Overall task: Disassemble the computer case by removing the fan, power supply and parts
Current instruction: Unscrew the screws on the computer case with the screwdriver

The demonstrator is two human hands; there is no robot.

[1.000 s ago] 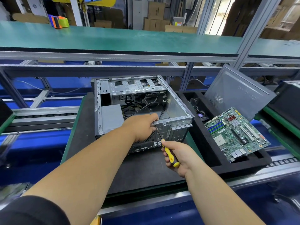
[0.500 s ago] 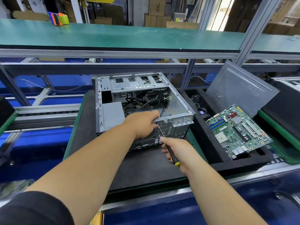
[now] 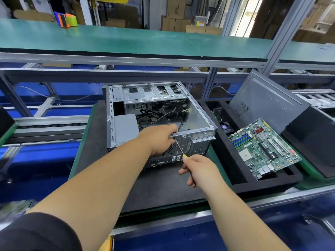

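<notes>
The open grey sheet-metal computer case [image 3: 163, 113] lies on its side on a dark foam mat [image 3: 163, 185] on the green-edged worktop [image 3: 79, 156], its rear panel facing the person. The left arm reaches forward from a black sleeve [image 3: 36, 232], nearly straight, and the left hand [image 3: 159, 140] hooks over the case's near top rim; its fingers curl over the edge into the cavity and grip the metal. The right arm extends from the lower right with the wrist bent slightly inward. The right hand [image 3: 199, 169] wraps its fingers around a yellow-and-black-handled screwdriver [image 3: 180, 149], whose thin steel shaft slants up and left to the rear panel just below the left hand's fingers. Inside the case, black cables [image 3: 154, 116] lie loose beside a grey boxy power supply [image 3: 125, 127] at the left. Right of the case, a green motherboard [image 3: 262, 147] rests tilted in a black foam tray [image 3: 241, 180], with a dark grey side panel [image 3: 268, 104] leaning behind it.
</notes>
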